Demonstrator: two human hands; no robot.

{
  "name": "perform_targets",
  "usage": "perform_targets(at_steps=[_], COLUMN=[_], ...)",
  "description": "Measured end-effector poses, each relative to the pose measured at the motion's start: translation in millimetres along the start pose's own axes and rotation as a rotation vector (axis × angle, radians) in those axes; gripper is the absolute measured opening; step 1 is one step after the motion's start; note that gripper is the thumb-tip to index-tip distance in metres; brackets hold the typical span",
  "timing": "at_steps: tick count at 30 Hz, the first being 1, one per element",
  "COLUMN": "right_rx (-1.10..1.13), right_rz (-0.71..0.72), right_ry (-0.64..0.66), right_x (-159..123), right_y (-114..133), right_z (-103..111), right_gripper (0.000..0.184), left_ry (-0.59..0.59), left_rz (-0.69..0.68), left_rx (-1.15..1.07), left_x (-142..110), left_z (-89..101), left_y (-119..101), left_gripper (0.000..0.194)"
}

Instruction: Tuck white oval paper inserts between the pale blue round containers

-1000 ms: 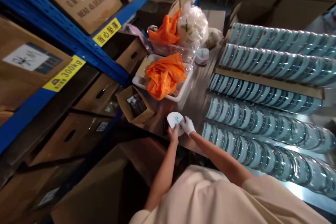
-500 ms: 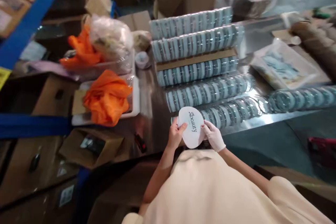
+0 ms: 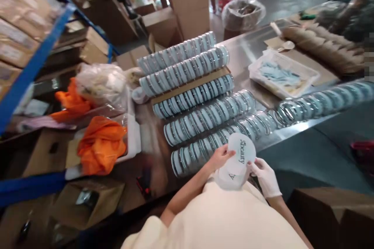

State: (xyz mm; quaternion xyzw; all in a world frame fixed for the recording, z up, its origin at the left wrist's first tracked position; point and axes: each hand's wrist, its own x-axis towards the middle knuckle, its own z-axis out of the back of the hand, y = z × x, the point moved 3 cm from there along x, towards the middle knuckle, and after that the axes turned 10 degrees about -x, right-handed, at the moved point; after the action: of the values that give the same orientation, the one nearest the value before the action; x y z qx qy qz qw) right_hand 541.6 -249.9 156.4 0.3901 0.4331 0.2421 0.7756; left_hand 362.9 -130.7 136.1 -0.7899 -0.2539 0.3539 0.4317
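Observation:
My bare left hand (image 3: 219,158) pinches the left edge of a rounded white card (image 3: 242,148) printed with the word "beauty". On its right edge, the fingers of my white-gloved right hand (image 3: 265,176) are closed as well. A second white card (image 3: 230,177) shows below the first, close against my shirt, its print partly covered. Just beyond my hands, a long row of round clear-lidded containers (image 3: 201,149) lies on its side on the metal table (image 3: 239,52), with several similar rows behind it.
A white tray (image 3: 304,85) holds pale blue pieces at the right. Orange cloth (image 3: 102,146) lies over a white bin (image 3: 134,138) at the left. A dark and red tool (image 3: 143,186) rests near the table's front edge. A cardboard box (image 3: 327,206) stands low at the right.
My view has turned to the right, and the table's things appear further left. Both hands still hold the card; a second card has come into sight beneath it.

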Motion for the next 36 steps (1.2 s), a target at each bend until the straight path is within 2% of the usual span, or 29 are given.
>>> perform_targets(at_steps=[3,5,9,12,14,16,18,20,22,25,28,30,33,36], right_rx=[-0.007,-0.028,-0.076,-0.088,-0.148,-0.263,-0.377,-0.427,-0.381,-0.15,0.137,0.245,0.173,0.012], right_rz=[-0.033,0.001,0.131,0.125,0.064,0.047,0.098,0.163,0.171,0.078,-0.025,-0.07,-0.057,0.024], right_ry=[0.053,0.075,0.063,0.071,0.091,-0.025,-0.255,-0.417,-0.407,-0.166,0.045,0.087,0.122,0.04], right_x=[34,51,78,102,120,141,162,179,192,203,202,198,190,186], right_y=[8,15,26,20,10,1,2,11,25,43,52,52,51,49], right_z=[20,29,53,91,127,168,202,221,225,217,209,202,180,156], right_gripper=[0.063,0.061,0.051,0.05,0.051,0.048,0.043,0.041,0.042,0.049,0.051,0.052,0.052,0.049], left_ry=[0.09,0.12,0.008,-0.006,-0.01,-0.096,-0.226,-0.319,-0.354,-0.342,-0.314,-0.288,-0.208,-0.089], left_rz=[-0.022,-0.014,0.006,-0.022,-0.024,-0.001,0.033,0.051,0.051,0.033,-0.006,-0.049,-0.102,-0.101], left_rx=[0.014,0.01,0.13,0.198,0.129,-0.01,-0.165,-0.289,-0.35,-0.362,-0.321,-0.215,-0.044,-0.03], left_x=[30,43,64,73,75,76,80,87,98,116,130,137,147,152], left_z=[-13.2,-24.1,-43.9,-55.6,-60.3,-60.1,-55.6,-50.0,-45.4,-43.8,-50.5,-60.4,-85.1,-113.3], left_y=[-6,-8,-5,-1,3,11,20,26,26,19,10,4,-3,-3], left_gripper=[0.076,0.078,0.063,0.057,0.058,0.067,0.08,0.088,0.087,0.083,0.094,0.084,0.049,0.052])
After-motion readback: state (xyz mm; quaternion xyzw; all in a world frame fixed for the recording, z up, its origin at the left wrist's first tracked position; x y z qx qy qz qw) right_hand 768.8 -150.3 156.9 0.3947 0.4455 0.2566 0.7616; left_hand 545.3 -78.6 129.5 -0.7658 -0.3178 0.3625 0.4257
